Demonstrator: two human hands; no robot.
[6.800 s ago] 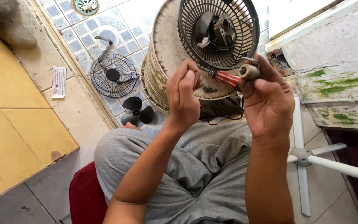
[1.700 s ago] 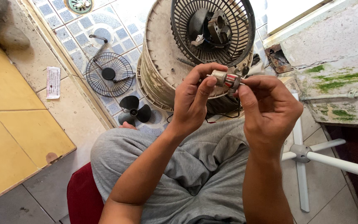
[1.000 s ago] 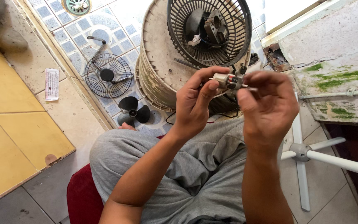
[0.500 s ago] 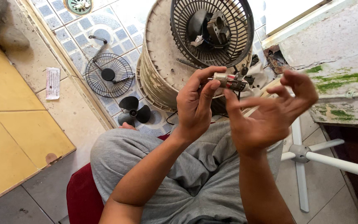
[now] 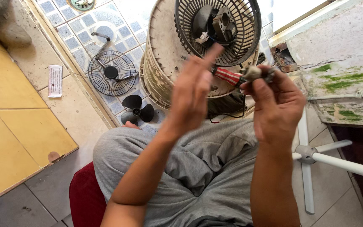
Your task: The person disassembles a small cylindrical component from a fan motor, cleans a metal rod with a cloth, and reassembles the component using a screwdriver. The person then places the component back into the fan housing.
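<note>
While the person sits on a red stool (image 5: 82,197), both forearms rise over the grey lap. Left hand (image 5: 192,94) is raised, fingers straight and pressed together, holding nothing. Right hand (image 5: 276,105) is curled, fingertips pinching a small motor part (image 5: 253,73) with a red-striped end, just beside the left hand. Beyond: white tub (image 5: 160,63) carrying a black fan guard (image 5: 217,27); on the tiles, fan blade (image 5: 136,110) and front grille (image 5: 112,73).

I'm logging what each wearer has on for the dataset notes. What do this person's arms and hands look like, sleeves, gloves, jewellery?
Both forearms are bare up to the frame's edge, so no sleeves show. The left hand and the right hand wear no gloves, and no rings, watch or wristbands are visible. The only clothing in view is loose grey fabric over the lap and knees.
</note>
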